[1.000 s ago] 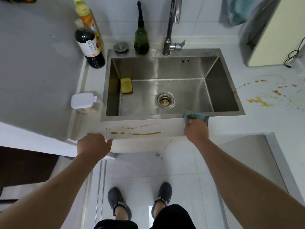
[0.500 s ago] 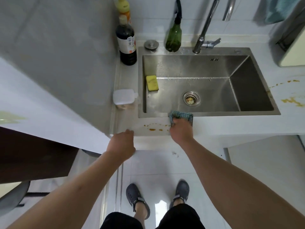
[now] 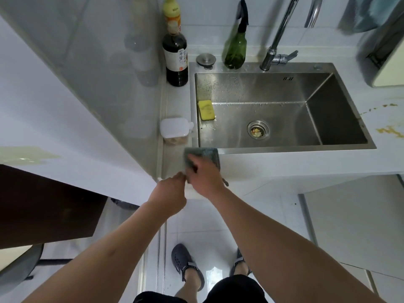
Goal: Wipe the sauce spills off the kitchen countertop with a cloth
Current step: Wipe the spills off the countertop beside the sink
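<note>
At the far left we see a dark brown panel (image 3: 43,204) below a pale surface carrying a faint yellowish smear (image 3: 28,155). Moving right, a yellow-capped bottle (image 3: 172,15) stands behind a dark sauce bottle (image 3: 176,59) with a white label, both at the back of the white desk (image 3: 295,164), and nearer us a small white-lidded container (image 3: 175,130) sits just beside the left rim of the steel sink (image 3: 341,106). Our left hand (image 3: 169,195) hovers at the front edge of the desk with its fingers curled, the fingertips meeting the lower corner of the cloth (image 3: 202,159); whether this grip truly pinches the fabric we cannot tell. Just right of it, our right hand (image 3: 204,177) presses down on the teal cloth, fingers bent over it and grasping it, and the cloth lies on the narrow strip of desk in front of the sink's front left corner. Inside the sink a yellow sponge (image 3: 206,110) leans near the left wall and food scraps sit in the drain strainer (image 3: 258,130). Behind the basin stand a round metal plug (image 3: 206,59), a green spray bottle (image 3: 236,49) and the tap (image 3: 277,55). Farthest right, brownish-yellow sauce spills (image 3: 389,131) dot the desk beyond the sink, well apart from the cloth. Below, our feet in dark shoes (image 3: 185,264) stand on the tiled floor.
</note>
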{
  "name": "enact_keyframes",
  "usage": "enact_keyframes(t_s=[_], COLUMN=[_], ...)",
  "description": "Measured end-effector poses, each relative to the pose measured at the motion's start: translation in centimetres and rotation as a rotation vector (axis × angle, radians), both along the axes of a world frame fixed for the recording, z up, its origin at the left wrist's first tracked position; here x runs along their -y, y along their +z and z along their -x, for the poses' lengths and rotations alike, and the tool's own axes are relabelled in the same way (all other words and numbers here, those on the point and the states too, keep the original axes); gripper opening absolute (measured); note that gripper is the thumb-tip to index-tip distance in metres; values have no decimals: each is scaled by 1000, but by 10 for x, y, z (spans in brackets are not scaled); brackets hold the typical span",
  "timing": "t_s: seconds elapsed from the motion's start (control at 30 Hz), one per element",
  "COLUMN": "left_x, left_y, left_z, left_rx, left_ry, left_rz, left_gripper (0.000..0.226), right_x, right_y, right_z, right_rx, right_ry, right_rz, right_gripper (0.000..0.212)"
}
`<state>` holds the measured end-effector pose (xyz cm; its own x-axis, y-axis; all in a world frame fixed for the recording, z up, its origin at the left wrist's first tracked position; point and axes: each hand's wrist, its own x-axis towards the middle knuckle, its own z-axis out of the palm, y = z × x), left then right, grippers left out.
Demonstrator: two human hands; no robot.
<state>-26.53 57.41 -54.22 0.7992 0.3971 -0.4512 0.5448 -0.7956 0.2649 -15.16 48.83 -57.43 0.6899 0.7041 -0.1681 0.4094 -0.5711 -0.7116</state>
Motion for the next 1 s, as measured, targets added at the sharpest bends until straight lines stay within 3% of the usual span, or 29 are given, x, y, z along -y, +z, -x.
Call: enact_keyframes(t_s=[0.1,0.2,0.37,0.53,0.67,0.8,1.0], left_x=[2,2,4,6,7,13,4], left_y=[0,-4,0,2,-2,-6,2], left_z=[-1,-3,-9,-11,-8,-1,-5], left_rx=[0,-29,-70,-68,-76,-117,-97], left_ry=[2,10,9,-17,-45,-76,-28], left_rz=[-19,-25,-25,-39,-44,-54,-40], left_gripper=[52,52,43,41,43,66,66], right_x=[-4,4,46,128,168,127,16], right_y=[-9,-7,-13,-22,-24,-26,-9], right_z=[6,-4,-41,-99,-135,-93,-15], right_rx=[212,308,343,548,381,371,304], right_ry=[180,222,102,-106,-213,-259,11], right_rz=[232,343,364,532,669,500,199], right_gripper=[40,56,57,47,58,56,71])
